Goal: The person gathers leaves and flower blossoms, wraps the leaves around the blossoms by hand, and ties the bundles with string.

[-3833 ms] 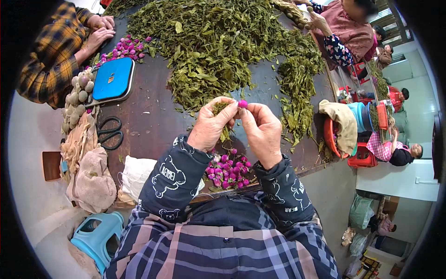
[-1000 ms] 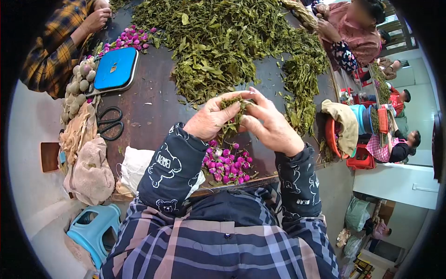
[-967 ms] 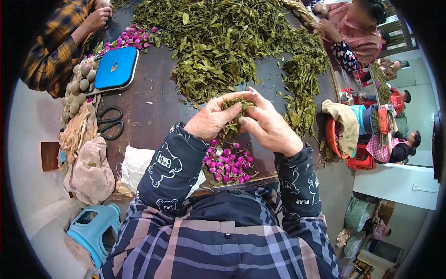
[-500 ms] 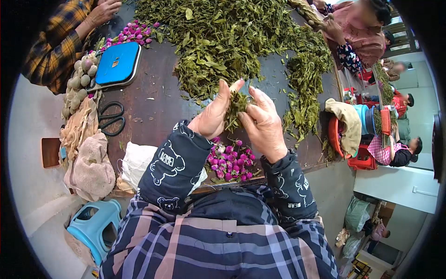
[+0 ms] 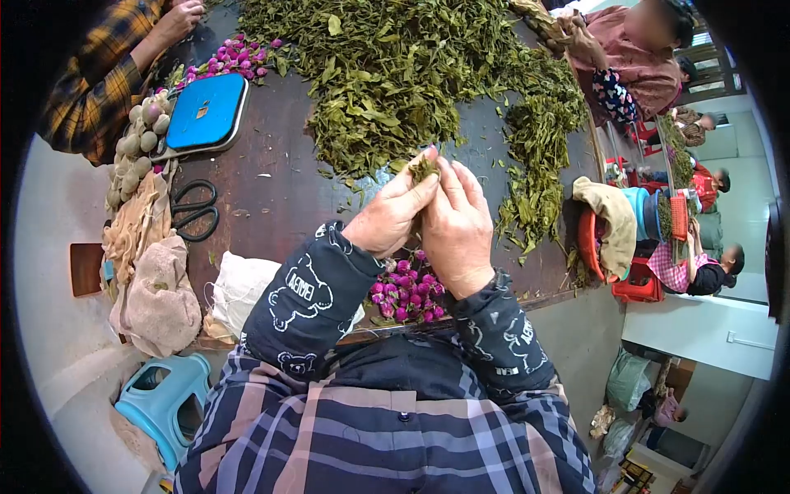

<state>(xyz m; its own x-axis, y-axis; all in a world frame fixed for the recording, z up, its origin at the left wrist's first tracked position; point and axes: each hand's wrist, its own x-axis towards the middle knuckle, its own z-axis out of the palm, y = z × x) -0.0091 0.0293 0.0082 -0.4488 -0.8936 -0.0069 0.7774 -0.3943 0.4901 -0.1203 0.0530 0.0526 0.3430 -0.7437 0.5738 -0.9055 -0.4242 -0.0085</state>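
Note:
My left hand (image 5: 385,216) and my right hand (image 5: 457,221) meet over the table, both closed around a small bunch of green tea leaves (image 5: 423,170). Only the top of the bunch shows between my thumbs and fingers; the rest is hidden. Just below my hands, near the table's front edge, lies a pile of magenta globe-shaped flowers (image 5: 405,292). Beyond my fingertips spreads a large heap of tea leaves (image 5: 378,82), with a narrower strip of leaves (image 5: 535,165) running down its right side.
On the left are a blue-topped scale (image 5: 207,111), black-handled scissors (image 5: 195,210), tied cloth balls (image 5: 132,156), a towel (image 5: 156,288) and a white cloth bag (image 5: 243,284). A red basin (image 5: 588,239) stands off the right edge. Co-workers sit around the table.
My hands have come closer together and closed tighter over the bunch, so less of the leaves shows. The right hand has turned inward, its fingers now alongside the left thumb.

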